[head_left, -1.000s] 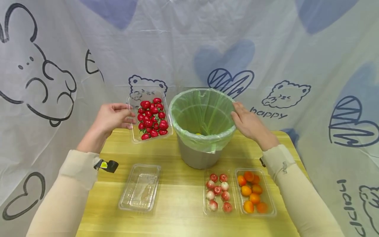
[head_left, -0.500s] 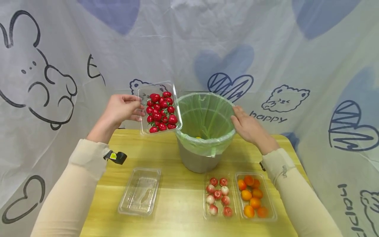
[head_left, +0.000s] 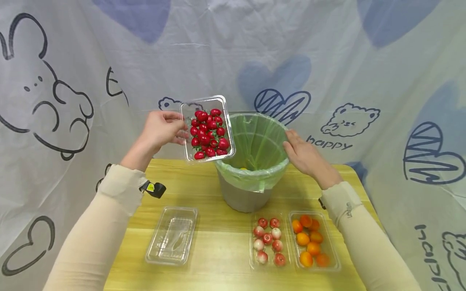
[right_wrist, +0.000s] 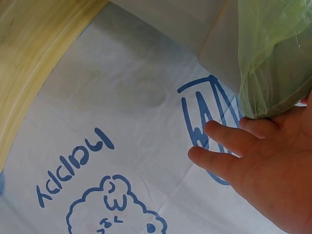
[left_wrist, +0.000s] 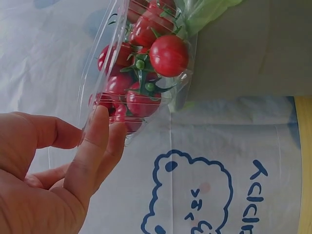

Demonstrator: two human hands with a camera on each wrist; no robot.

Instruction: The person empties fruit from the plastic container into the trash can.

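Note:
My left hand (head_left: 162, 130) pinches the near side of a clear plastic box (head_left: 231, 139), raised above the table and tilted. Red cherry tomatoes (head_left: 208, 133) with green stems fill it. In the left wrist view, thumb and fingertips hold the box's edge, close below the tomatoes (left_wrist: 141, 68). The box overlaps the left rim of a grey bin (head_left: 242, 196) lined with a green plastic bag (head_left: 251, 178). On the bin's right rim rests my right hand (head_left: 306, 153); its fingers extend against the bag's edge (right_wrist: 261, 97) in the right wrist view.
A bare clear box (head_left: 172, 236) lies on the wooden table (head_left: 218, 250), front left. At front right, one clear box holds red-and-white round fruits (head_left: 267, 239); beside it another holds small orange fruits (head_left: 313, 248). A patterned curtain (head_left: 204, 64) surrounds the table. Something yellow (head_left: 244, 168) shows inside the bin.
My left hand has carried the tomato box rightward and slightly up, from beside the bin to over its left rim. My right hand stays on the right rim.

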